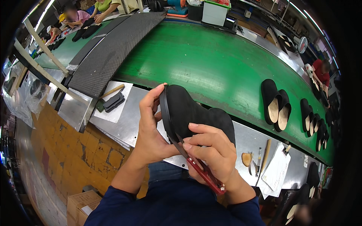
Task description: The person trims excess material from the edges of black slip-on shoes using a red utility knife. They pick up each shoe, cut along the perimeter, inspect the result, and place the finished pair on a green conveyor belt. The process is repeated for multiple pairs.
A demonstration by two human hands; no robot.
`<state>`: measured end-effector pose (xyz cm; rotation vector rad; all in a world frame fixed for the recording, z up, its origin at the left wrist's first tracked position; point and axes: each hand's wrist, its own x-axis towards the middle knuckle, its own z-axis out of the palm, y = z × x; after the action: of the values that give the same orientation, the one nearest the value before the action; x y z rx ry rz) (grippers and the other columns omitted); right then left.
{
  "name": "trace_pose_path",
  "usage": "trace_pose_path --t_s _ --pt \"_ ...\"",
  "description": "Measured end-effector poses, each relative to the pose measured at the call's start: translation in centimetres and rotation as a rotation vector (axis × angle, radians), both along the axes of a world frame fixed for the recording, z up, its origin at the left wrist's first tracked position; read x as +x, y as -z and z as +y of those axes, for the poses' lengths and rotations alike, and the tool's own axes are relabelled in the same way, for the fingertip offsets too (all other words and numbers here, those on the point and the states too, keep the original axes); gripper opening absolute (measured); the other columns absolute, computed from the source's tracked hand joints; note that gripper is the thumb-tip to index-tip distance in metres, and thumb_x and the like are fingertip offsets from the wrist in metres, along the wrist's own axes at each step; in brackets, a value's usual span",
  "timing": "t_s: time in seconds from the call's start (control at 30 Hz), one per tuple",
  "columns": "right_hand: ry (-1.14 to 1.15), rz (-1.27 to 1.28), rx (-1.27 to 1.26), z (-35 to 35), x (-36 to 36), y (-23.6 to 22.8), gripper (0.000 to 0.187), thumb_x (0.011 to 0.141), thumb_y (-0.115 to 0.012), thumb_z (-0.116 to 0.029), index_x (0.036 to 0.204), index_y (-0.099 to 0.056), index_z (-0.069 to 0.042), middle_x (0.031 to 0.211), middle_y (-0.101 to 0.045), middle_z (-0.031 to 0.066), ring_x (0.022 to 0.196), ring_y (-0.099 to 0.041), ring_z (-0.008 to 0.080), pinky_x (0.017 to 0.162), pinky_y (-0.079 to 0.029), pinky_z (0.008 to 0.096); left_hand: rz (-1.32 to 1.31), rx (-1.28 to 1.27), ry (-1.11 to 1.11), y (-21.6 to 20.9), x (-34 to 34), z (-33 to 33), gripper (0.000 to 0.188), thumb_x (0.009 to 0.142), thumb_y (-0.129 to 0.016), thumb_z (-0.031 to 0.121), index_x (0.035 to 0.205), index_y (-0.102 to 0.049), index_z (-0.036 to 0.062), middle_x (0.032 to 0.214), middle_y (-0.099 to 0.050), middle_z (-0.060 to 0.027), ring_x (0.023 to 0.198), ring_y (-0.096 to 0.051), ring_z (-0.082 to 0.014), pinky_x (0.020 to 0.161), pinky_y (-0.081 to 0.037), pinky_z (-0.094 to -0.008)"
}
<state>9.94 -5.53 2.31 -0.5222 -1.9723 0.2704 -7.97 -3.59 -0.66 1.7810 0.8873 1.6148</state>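
Partly hidden by hands [215, 153]: black shoe [184, 107]; red-handled tool [204, 175], tip unclear.

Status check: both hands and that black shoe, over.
Left hand gripping black shoe. Right hand holding red-handled tool, blade near sole edge. Papers apart, to the right.

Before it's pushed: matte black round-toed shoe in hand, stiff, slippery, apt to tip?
The shoe likely keeps its shape: it bulges smoothly without sagging. Its matte surface probably resists slipping. Its rounded toe could let it rock if inverted.
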Motion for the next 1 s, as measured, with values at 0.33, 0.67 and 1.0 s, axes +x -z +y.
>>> trace_pose_path --t_s 0.33,0.67,1.0 --pt "0.024 -0.029 -0.036 -0.5 -0.2 -0.6 0.032 0.066 -0.078 -0.006 0.097 -0.069 -0.004 0.098 -0.068 0.0086 0.103 -0.068 0.0322 0.076 -0.058 0.0342 0.008 -0.002 -0.003 0.2 -0.1 0.0 0.123 0.055 -0.098 0.021 0.150 -0.021 0.0054 0.143 -0.038 -0.0155 0.133 -0.045 -0.0268 0.102 -0.049 -0.0420" --pt "0.043 -0.032 -0.050 -0.8 0.0 -0.7 0.031 0.067 -0.078 -0.004 0.096 -0.068 -0.005 0.099 -0.067 0.0073 0.102 -0.067 0.0313 0.074 -0.058 0.0332 0.039 0.063 0.017 0.3 0.1 0.0 0.124 0.054 -0.098 0.022 0.150 -0.021 0.0050 0.144 -0.038 -0.0162 0.133 -0.046 -0.0269 0.102 -0.049 -0.0423" --pt "-0.007 -0.026 -0.106 -0.7 0.5 -0.9 0.029 0.069 -0.077 -0.002 0.095 -0.066 -0.005 0.101 -0.066 0.0080 0.103 -0.066 0.0325 0.077 -0.057 0.0361 0.015 0.035 0.028 0.5 -0.3 0.0 0.122 0.056 -0.097 0.022 0.150 -0.021 0.0050 0.144 -0.038 -0.0164 0.133 -0.046 -0.0267 0.103 -0.048 -0.0419"
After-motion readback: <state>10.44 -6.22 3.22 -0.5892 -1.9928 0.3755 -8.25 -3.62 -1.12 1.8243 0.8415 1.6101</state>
